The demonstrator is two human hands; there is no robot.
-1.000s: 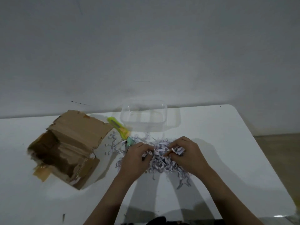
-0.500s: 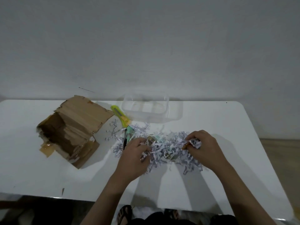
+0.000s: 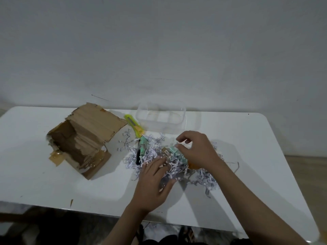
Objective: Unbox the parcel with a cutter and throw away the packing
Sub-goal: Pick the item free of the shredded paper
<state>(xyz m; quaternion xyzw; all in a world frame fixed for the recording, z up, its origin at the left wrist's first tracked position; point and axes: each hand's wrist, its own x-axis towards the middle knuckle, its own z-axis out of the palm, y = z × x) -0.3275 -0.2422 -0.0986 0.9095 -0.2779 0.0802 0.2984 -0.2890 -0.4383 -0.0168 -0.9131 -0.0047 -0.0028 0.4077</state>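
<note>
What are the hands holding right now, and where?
Left hand lies flat on the shredded paper, gripping nothing. Right hand pinches something small and pale at its fingertips; cannot tell what.

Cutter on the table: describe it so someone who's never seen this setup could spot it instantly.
Start at the torn cardboard box on the left of the white table. Just off its right corner, before the clear plastic tub, lies the cutter, pointing diagonally into the shredded paper. It is the only bright yellow-green thing there, slim and flat.

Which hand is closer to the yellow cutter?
The left hand, though not by much. It lies flat on the shredded paper, nearer the person than the cutter. The right hand hovers farther to the cutter's right.
</note>
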